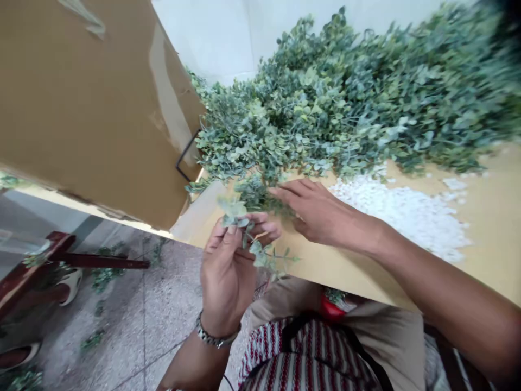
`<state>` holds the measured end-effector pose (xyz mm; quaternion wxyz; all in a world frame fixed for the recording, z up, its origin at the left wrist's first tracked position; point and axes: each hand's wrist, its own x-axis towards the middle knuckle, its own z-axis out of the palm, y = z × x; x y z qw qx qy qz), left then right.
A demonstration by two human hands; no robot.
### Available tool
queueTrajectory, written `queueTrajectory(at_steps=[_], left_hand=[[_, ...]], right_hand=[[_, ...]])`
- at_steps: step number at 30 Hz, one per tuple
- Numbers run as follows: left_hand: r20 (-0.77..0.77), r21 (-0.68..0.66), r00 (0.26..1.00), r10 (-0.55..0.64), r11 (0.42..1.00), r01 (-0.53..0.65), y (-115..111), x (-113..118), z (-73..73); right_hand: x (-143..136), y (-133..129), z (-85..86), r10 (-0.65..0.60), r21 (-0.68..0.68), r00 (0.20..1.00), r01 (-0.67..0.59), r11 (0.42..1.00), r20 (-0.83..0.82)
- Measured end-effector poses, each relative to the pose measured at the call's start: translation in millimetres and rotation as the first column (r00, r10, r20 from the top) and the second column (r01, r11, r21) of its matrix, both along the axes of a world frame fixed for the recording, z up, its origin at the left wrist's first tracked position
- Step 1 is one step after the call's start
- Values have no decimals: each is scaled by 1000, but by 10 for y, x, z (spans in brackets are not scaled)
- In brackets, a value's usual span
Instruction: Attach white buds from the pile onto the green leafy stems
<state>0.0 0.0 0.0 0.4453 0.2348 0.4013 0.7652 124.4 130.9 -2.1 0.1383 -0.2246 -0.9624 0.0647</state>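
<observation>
My left hand (228,266), a metal watch on its wrist, pinches an artificial leafy sprig (258,252) between thumb and fingers. The sprig's pale green leaves hang down over the fingers, off the table's near edge. My right hand (321,212) reaches across the yellowish tabletop (362,271), palm down, with fingers stretched out and thumb apart. Its fingertips are at a small dark green bunch of leaves (252,190), slightly blurred; I cannot tell whether they touch it. Behind both hands lies a large heap of the same greenery (334,103).
Small white pieces (402,214) are spread right of my right hand. A big cardboard box (93,108) stands at the left, a dark wire handle (187,157) near its corner. Below are a red-brown bench frame (97,260), fallen leaves on the floor and another person's foot (69,288).
</observation>
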Motion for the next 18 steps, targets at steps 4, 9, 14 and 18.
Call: queueTrajectory(at_steps=[4, 9, 14, 18], left_hand=[[163, 55, 980, -115, 993, 108, 166, 357, -99], [253, 89, 947, -200, 979, 183, 328, 854, -200], [266, 83, 893, -362, 932, 353, 361, 1238, -332], [123, -11, 836, -535, 842, 540, 305, 1291, -417]], right_hand=[[646, -204, 90, -65, -212, 945, -5, 977, -320], [1164, -671, -66, -233, -483, 851, -28, 875, -471], [1278, -914, -312, -391, -399, 672, 153, 904, -629], [1479, -1012, -390, -506, -466, 571, 229, 855, -647]])
